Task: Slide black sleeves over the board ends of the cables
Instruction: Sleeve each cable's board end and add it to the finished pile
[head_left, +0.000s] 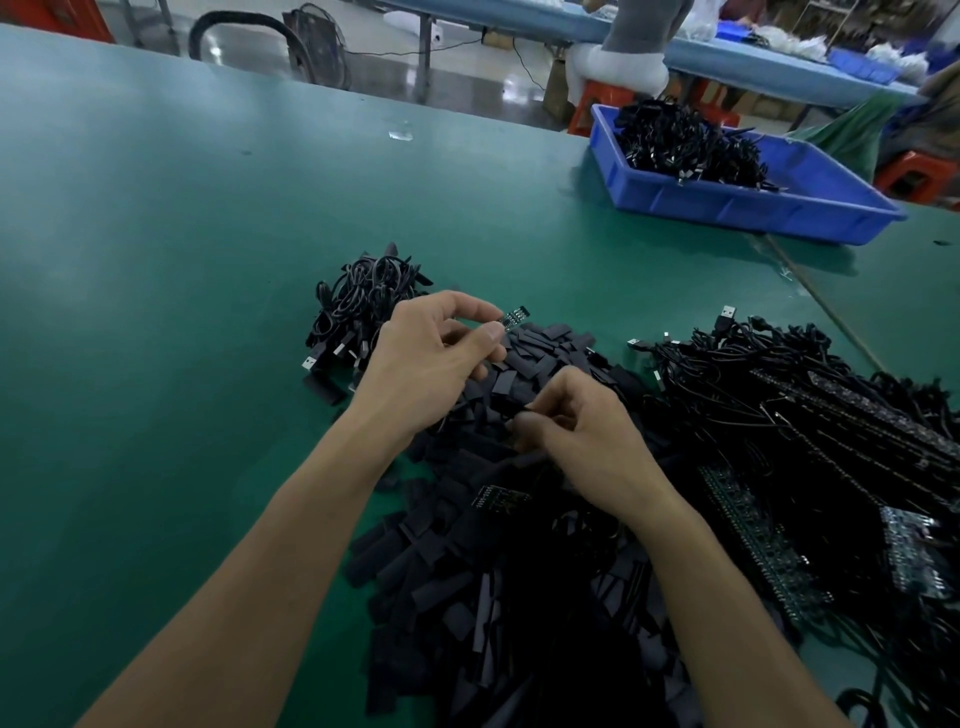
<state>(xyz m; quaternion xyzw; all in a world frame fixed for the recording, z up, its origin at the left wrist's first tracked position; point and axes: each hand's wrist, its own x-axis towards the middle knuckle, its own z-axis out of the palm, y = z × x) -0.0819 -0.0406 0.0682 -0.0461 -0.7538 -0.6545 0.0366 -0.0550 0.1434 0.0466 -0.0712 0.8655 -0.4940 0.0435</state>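
Note:
My left hand (436, 358) pinches a small circuit board (515, 317) between thumb and fingers, and the board sticks out to the upper right. Just below it, my right hand (576, 426) has curled fingers in a big heap of flat black sleeves (545, 571) and pinches one sleeve at its fingertips. The cable that runs from the board is hidden by my hands. Another bare board (498, 500) lies on the sleeve heap under my right wrist.
A bundle of coiled black USB cables (363, 306) lies behind my left hand. More cables with boards (810, 431) are piled on the right of the green table (156, 260). A blue bin (737, 202) with cables stands far right. A person sits at a far table.

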